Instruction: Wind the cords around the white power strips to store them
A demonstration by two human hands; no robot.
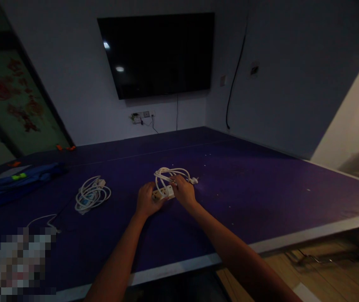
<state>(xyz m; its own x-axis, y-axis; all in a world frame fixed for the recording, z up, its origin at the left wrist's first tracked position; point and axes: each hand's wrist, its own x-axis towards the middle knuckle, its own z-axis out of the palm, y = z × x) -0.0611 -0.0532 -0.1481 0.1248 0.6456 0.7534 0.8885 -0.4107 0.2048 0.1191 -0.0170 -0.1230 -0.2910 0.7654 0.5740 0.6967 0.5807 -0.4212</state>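
- Purple table (261, 188): spans the scene.
- White cord (163, 171): probably springy; best gathered where loops bunch.
- Left hand (146, 200): fingers clamped on the power strip (159, 194).
- Right hand (184, 191): fingers closed on the cord.
- Power strip: between them, likely light, stiff; grip its sides.

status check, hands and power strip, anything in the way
Left hand gripping power strip. Right hand on white cable, looped partly across strip. Second coil apart, off left.
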